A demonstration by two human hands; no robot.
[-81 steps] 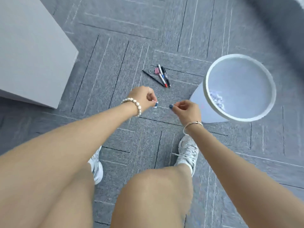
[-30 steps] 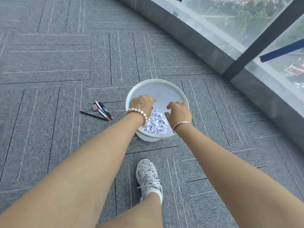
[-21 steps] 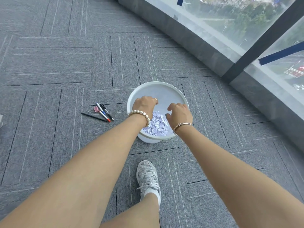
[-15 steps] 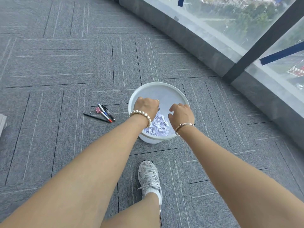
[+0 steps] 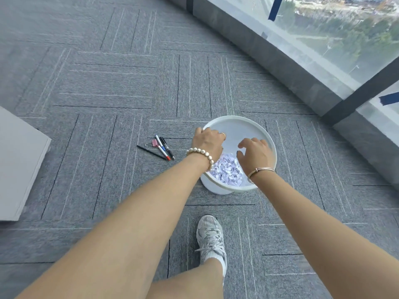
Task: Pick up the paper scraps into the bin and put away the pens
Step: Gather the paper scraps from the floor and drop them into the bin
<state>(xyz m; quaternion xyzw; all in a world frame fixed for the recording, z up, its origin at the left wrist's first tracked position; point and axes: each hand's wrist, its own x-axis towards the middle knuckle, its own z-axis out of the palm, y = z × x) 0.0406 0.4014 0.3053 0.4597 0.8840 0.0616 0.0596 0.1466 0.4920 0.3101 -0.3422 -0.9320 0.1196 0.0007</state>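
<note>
Hovering over the white bin [image 5: 254,126], both hands hold nothing: the left hand [image 5: 208,143] curls loosely at the bin's left rim, and the right hand [image 5: 255,155] now spreads its fingers wider than half a second ago. Paper scraps [image 5: 228,169] lie heaped inside the bin, partly hidden behind both wrists. Left of the bin, the pens [image 5: 163,147] lie bunched on the grey carpet [image 5: 108,87] with a pink binder clip [image 5: 153,142], unmoved. A window [image 5: 336,35] runs along the far right, and a grey cabinet [image 5: 19,160] is cut off at the left edge. The left fingertips cannot be made out.
</note>
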